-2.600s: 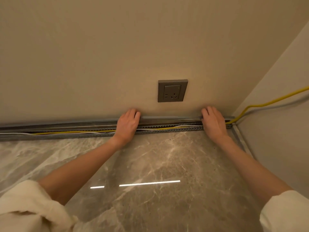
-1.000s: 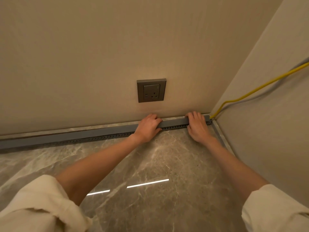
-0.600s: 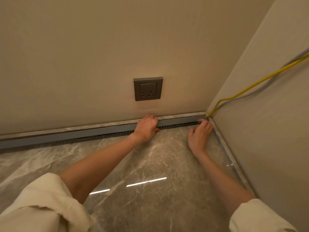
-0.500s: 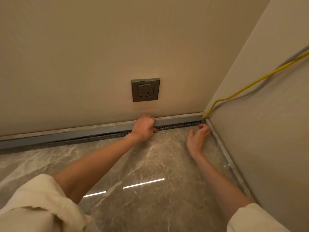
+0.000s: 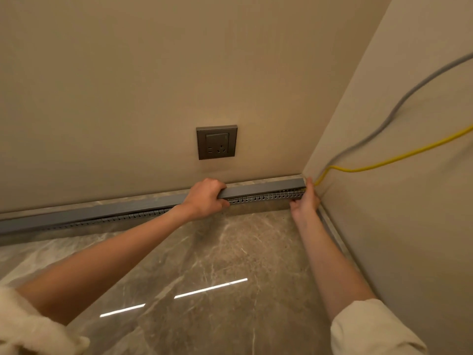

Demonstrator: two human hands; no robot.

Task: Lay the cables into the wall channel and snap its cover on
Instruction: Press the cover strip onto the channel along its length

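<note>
Seemingly light yet springy, the long grey plastic channel cover (image 5: 256,192) sits atop the slotted wall channel (image 5: 266,199) at the skirting, left hand (image 5: 204,198) curled over its top edge, right hand (image 5: 305,201) pinching the corner end beside the yellow cable (image 5: 384,162), best pressed progressively along.

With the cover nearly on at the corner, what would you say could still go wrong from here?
1. The yellow cable leaves the channel right at the cover end by the right hand; pressing there might pinch it.
2. The left hand grips mid-run, so the far-left stretch may stay unsnapped.
</note>
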